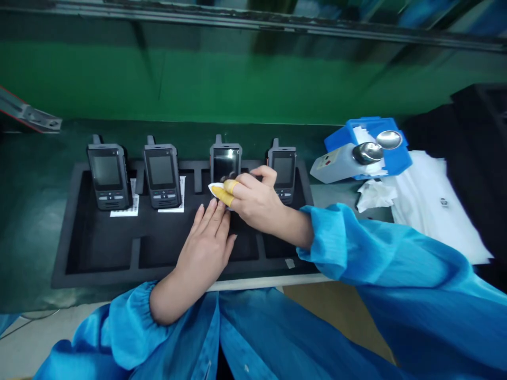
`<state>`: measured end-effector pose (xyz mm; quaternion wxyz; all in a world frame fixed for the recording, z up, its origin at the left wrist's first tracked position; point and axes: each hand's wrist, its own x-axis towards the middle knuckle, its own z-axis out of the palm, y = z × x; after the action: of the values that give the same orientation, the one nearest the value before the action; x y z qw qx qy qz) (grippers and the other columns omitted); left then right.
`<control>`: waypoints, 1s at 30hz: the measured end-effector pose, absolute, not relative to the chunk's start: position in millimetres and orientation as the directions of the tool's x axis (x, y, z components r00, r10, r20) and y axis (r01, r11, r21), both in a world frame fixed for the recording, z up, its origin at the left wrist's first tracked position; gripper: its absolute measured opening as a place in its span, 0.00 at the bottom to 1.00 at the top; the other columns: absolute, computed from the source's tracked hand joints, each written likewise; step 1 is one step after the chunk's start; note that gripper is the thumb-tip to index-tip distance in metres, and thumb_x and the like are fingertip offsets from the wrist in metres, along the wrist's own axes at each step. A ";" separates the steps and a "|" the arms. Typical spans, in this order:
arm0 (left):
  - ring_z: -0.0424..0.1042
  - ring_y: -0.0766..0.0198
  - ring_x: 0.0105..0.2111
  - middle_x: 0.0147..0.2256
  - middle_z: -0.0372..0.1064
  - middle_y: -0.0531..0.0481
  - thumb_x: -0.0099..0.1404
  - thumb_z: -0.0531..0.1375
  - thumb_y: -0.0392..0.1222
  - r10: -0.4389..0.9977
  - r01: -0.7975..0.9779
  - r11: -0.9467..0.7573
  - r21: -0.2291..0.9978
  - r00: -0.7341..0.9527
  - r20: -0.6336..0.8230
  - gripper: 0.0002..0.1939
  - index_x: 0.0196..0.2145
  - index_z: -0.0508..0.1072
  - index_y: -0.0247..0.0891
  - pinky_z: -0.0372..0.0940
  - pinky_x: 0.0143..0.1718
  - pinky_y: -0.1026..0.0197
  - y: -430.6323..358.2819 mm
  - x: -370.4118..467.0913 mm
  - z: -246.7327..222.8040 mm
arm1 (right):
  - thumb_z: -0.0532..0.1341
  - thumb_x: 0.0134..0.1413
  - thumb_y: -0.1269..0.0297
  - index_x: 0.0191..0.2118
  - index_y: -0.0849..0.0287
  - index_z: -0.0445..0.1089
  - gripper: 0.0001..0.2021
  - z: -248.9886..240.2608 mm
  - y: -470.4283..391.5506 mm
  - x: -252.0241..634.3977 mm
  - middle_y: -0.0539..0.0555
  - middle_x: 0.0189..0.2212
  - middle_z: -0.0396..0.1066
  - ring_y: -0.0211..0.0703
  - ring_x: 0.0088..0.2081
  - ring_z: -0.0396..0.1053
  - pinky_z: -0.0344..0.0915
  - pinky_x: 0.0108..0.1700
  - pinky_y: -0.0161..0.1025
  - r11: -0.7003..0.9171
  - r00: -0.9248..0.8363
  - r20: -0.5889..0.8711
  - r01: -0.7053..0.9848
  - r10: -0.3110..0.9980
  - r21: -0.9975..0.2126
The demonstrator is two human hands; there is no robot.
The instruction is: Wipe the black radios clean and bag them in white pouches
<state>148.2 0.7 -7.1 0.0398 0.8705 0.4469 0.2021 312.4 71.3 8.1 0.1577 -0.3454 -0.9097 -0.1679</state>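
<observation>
Four handheld radios with screens stand in a black foam tray (pixel 134 277): one at the far left (pixel 106 171), one beside it (pixel 161 171), a third (pixel 225 158) in front of me and one at the right (pixel 284 169). My right hand (pixel 255 198), with yellow covers on its fingers, pinches a small white cloth (pixel 214 188) at the lower part of the third radio. My left hand (pixel 208 240) lies with fingers stretched out, its fingertips near that radio's lower end, which the hands hide.
A blue bin (pixel 398 161) with a white bottle (pixel 335 163) leaning on it stands at the right. Near it lie a crumpled tissue (pixel 376 195), white sheets (pixel 439 206) and black foam (pixel 479 148). A metal rail crosses the top.
</observation>
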 end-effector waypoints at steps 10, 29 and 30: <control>0.65 0.45 0.57 0.56 0.66 0.30 0.69 0.50 0.38 0.785 0.781 -0.599 0.177 0.530 0.321 0.19 0.51 0.69 0.22 0.63 0.57 0.42 0.4 149.0 -4.8 | 0.42 0.68 0.66 0.35 0.54 0.74 0.22 20.4 114.3 302.2 0.47 0.36 0.71 0.39 0.40 0.59 0.44 0.48 0.48 0.515 -0.549 0.498 0.829 0.671 0.219; 0.64 0.45 0.58 0.56 0.65 0.29 0.69 0.50 0.38 0.771 0.762 -0.614 0.204 0.527 0.357 0.19 0.51 0.69 0.22 0.61 0.58 0.41 1.4 147.2 -8.4 | 0.47 0.66 0.68 0.42 0.51 0.73 0.16 18.7 82.5 318.8 0.48 0.37 0.70 0.39 0.39 0.58 0.40 0.47 0.46 0.589 -0.580 0.413 0.799 0.702 0.121; 0.64 0.45 0.58 0.56 0.65 0.29 0.69 0.51 0.38 0.770 0.763 -0.616 0.199 0.529 0.356 0.19 0.51 0.69 0.22 0.61 0.58 0.41 1.5 147.0 -8.7 | 0.47 0.66 0.67 0.43 0.50 0.73 0.16 21.6 92.9 316.1 0.49 0.38 0.70 0.41 0.41 0.58 0.40 0.47 0.47 0.549 -0.535 0.406 0.831 0.741 0.092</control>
<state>147.0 1.5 -8.7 0.0094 0.8743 0.4383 0.2082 316.1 92.9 21.6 0.1621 -0.4543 -0.8650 -0.1384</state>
